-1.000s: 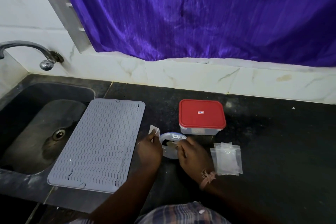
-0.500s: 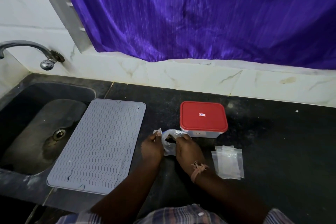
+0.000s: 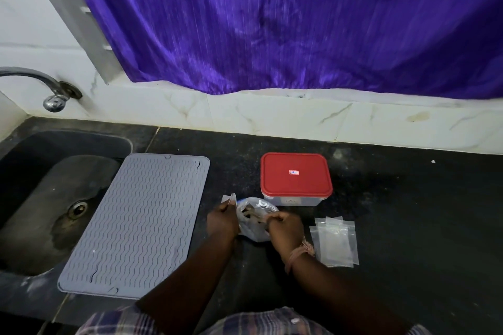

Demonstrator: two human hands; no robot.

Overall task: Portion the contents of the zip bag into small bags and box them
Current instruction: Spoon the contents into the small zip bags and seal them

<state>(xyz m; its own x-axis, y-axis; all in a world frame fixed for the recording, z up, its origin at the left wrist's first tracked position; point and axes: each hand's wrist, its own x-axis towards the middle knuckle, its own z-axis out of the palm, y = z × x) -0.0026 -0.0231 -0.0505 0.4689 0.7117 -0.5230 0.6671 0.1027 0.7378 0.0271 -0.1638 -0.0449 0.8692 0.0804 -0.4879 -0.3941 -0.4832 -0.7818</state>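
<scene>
Fingers (image 3: 268, 217) of right hand (image 3: 285, 231) pinch the zip bag (image 3: 254, 221) mouth on the counter (image 3: 408, 198), left hand (image 3: 221, 221) pinches a small bag (image 3: 228, 198); nothing portioned yet, spare bags (image 3: 336, 243) flat, red-lidded box (image 3: 296, 177) closed.

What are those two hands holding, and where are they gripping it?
Both grip the zip bag at its open top: left hand on the left edge, right hand on the right. The left also pinches a small bag.
</scene>
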